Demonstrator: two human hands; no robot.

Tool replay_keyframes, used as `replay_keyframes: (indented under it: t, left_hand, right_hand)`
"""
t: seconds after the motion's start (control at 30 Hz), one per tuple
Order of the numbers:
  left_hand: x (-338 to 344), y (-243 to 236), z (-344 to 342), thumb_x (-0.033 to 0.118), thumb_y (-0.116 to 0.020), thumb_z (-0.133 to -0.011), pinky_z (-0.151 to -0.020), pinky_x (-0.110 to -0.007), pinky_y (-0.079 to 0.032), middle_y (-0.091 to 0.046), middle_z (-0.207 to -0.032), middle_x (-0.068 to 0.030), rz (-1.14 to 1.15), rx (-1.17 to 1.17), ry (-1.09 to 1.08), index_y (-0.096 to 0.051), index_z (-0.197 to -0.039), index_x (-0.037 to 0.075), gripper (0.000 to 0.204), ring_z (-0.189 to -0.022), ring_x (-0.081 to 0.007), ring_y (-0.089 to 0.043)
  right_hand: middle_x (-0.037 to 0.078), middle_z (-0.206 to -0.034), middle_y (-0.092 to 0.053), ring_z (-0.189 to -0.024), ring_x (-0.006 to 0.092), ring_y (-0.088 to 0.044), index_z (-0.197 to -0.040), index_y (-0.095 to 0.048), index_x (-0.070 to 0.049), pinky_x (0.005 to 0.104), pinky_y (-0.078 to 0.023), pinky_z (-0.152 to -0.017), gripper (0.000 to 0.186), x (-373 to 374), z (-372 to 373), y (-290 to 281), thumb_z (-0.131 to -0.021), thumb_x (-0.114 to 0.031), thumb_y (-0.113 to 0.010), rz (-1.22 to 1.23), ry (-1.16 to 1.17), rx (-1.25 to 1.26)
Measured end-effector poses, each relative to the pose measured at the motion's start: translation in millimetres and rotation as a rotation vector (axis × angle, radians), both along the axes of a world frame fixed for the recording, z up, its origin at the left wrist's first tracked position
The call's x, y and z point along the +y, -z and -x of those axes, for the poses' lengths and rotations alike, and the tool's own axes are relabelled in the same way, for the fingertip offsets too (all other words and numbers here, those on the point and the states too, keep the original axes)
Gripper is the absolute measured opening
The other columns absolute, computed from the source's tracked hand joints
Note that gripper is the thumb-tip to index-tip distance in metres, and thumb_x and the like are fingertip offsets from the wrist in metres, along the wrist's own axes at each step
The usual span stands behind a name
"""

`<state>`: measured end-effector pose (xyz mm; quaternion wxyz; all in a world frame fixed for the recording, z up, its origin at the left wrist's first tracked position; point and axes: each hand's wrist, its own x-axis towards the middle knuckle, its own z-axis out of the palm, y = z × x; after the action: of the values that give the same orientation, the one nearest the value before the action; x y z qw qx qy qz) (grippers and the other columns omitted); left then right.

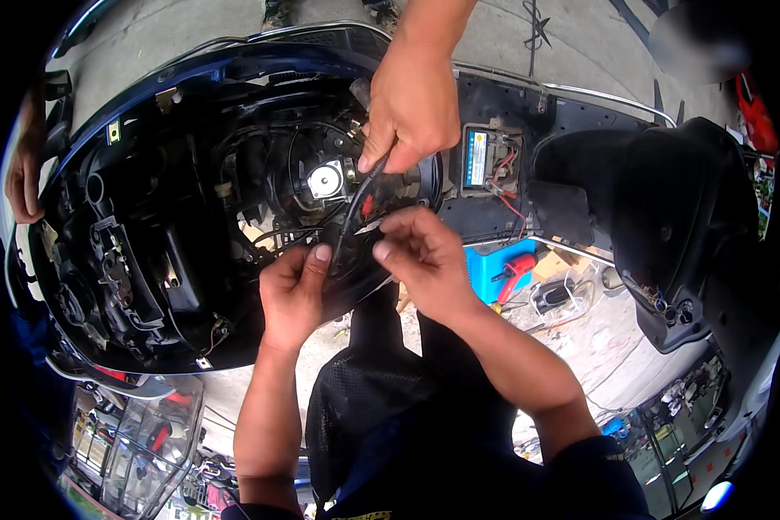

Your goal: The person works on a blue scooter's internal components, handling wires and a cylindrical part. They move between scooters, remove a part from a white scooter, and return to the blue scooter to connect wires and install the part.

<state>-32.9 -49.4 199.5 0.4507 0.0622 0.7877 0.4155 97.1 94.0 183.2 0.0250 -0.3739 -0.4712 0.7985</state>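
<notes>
A dark blue scooter body (191, 78) lies opened up, showing its black inner frame and wiring. My left hand (293, 293) pinches a thin black cable (353, 204) at the panel's lower edge. My right hand (425, 260) holds the wiring just to the right, fingertips near a small red connector (367, 205). Another person's hand (412, 108) reaches down from above and grips the same cable near a round grey metal part (325, 179).
A small battery (485, 160) with red and black wires sits in its bay to the right. Another person's hand (24, 169) rests on the left rim. A blue box (494, 264) and red-handled tool (516, 269) lie on the concrete floor. Black seat (667, 199) at right.
</notes>
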Motion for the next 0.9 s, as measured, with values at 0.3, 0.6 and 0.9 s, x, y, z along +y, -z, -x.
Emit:
replay_keyframes:
  t: [0.3,0.6,0.9]
  left_hand:
    - [-8,-1,7,0.005,-0.067,-0.090,-0.064,-0.028,-0.048,-0.065,-0.082,-0.0081,-0.150,0.200,0.256,-0.064,-0.089,-0.001,0.007,-0.071,-0.0160,-0.060]
    - [7,-3,-1,0.013,-0.066,-0.093,-0.055,-0.026,-0.046,-0.062,-0.069,-0.0048,-0.124,0.404,0.117,-0.065,-0.079,-0.001,0.020,-0.060,-0.0133,-0.059]
    - [14,-16,30,0.029,-0.062,-0.099,-0.056,-0.021,-0.037,-0.059,-0.069,-0.0001,-0.057,-0.331,0.125,-0.064,-0.086,0.001,0.031,-0.061,-0.0057,-0.049]
  right_hand:
    - [0.007,-0.089,-0.064,-0.077,0.0137,-0.064,-0.114,-0.065,-0.003,0.0308,-0.052,-0.067,0.032,13,-2,11,-0.085,-0.013,-0.075,-0.263,-0.501,0.083]
    - [0.004,-0.061,-0.060,-0.049,0.0079,-0.054,-0.127,-0.056,0.000,0.0234,-0.039,-0.044,0.044,37,43,-39,-0.089,-0.016,-0.073,-0.173,-0.404,0.094]
    - [0.006,-0.089,-0.068,-0.078,0.0085,-0.063,-0.116,-0.065,-0.003,0.0268,-0.051,-0.068,0.036,13,14,30,-0.083,-0.012,-0.077,-0.542,-0.523,0.217]
